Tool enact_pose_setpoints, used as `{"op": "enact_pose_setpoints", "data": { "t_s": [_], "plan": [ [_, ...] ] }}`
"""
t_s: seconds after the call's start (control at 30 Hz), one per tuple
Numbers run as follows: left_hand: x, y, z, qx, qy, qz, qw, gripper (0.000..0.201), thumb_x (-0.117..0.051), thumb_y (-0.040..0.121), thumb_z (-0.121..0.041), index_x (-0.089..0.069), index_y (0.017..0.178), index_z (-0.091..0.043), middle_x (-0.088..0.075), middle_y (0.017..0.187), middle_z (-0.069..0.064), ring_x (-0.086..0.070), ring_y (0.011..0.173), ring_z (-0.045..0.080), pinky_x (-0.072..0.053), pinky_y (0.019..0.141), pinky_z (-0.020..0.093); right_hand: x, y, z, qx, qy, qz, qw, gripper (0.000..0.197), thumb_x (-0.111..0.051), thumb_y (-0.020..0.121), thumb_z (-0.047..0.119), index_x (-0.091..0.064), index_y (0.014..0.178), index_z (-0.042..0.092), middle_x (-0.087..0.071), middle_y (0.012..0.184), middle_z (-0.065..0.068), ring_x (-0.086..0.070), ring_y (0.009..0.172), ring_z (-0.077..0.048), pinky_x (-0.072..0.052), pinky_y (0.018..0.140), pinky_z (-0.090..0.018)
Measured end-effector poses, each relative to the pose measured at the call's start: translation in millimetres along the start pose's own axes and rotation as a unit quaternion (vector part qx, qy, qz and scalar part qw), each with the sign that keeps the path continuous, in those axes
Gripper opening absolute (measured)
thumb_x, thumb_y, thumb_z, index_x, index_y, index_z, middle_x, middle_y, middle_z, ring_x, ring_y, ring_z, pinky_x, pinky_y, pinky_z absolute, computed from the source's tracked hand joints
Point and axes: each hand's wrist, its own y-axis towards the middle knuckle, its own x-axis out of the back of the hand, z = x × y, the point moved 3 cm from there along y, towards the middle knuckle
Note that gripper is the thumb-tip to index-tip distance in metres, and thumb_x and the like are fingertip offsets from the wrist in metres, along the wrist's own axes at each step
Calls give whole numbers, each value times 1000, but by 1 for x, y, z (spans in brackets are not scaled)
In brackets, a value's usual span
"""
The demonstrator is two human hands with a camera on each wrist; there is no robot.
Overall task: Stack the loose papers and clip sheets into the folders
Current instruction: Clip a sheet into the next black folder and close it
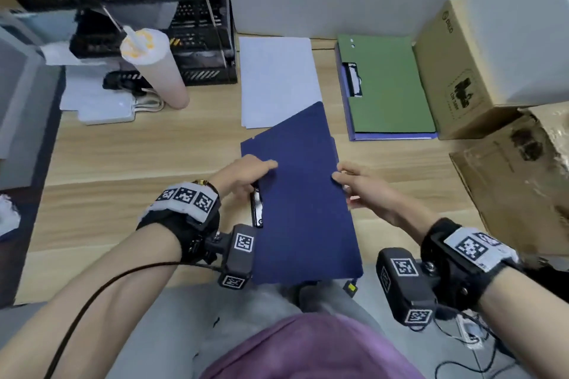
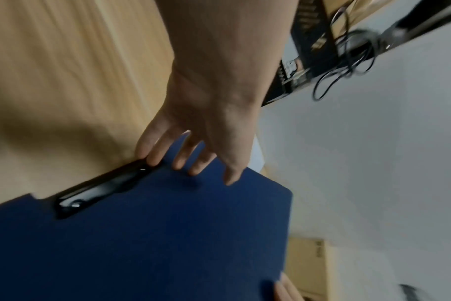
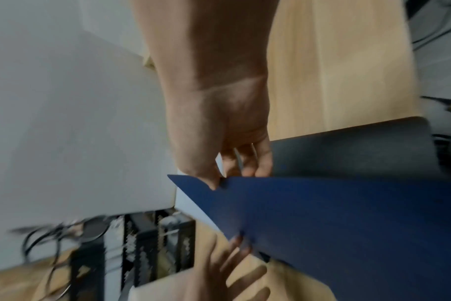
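Only the right wrist view shows the right hand [image 3: 219, 126] pinching the lifted cover of the blue folder [image 1: 304, 209], while straight, spread fingers of the left hand [image 2: 209, 114] touch its clip [image 2: 98, 189].

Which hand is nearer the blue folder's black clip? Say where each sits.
Left. The left hand rests on the blue folder right at the black clip, a finger touching its end. The right hand pinches the opposite edge.

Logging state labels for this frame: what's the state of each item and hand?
blue folder: cover's right edge lifted
left hand: fingers straight, pressing folder beside clip
right hand: pinches folder cover
loose papers: flat, unclipped
green folder: lying flat, untouched
cup: lid on, straw in
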Motion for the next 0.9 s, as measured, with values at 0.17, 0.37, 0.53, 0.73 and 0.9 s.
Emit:
{"op": "enact_pose_setpoints", "data": {
  "t_s": [0.17,0.37,0.53,0.73,0.9],
  "plan": [
    [46,-60,-23,-74,-92,4,993,77,-46,81,-76,-42,137,-23,-47,129,-1,-67,87,26,-61,71,39,-55,5,72,70,-26,120,990,22,-52,98,32,-62,109,16,-68,99,5,-63,74,-14,-58,69,-36],
    [106,-94,23,-91,-181,-83,976,32,-45,93,-36,-57,110,-13,-62,109,4,-66,65,28,-60,73,40,-134,29,101,75,-29,189,979,26,-44,101,35,-61,119,27,-65,123,4,-68,101,-21,-55,88,-38],
    [146,-86,102,-45,-98,-222,969,34,-40,88,-16,-58,118,-15,-66,105,7,-63,92,27,-50,79,33,-151,53,63,20,-74,177,981,24,-49,99,23,-62,119,22,-65,113,3,-61,95,-12,-48,87,-29],
    [122,-33,178,23,67,-274,959,87,-57,85,-10,-5,155,-16,-5,161,14,-9,148,32,-17,119,41,-91,72,-29,-39,-156,10,987,34,-46,99,5,-53,133,5,-50,135,0,-43,131,-18,-35,93,-13],
    [42,8,169,52,133,-74,987,95,-62,89,-38,6,154,-29,26,159,8,22,144,41,-6,117,56,-72,68,-67,-69,-188,38,979,41,-47,98,2,-47,140,5,-27,157,-5,-25,145,-17,-15,113,-20]
  ]
}}
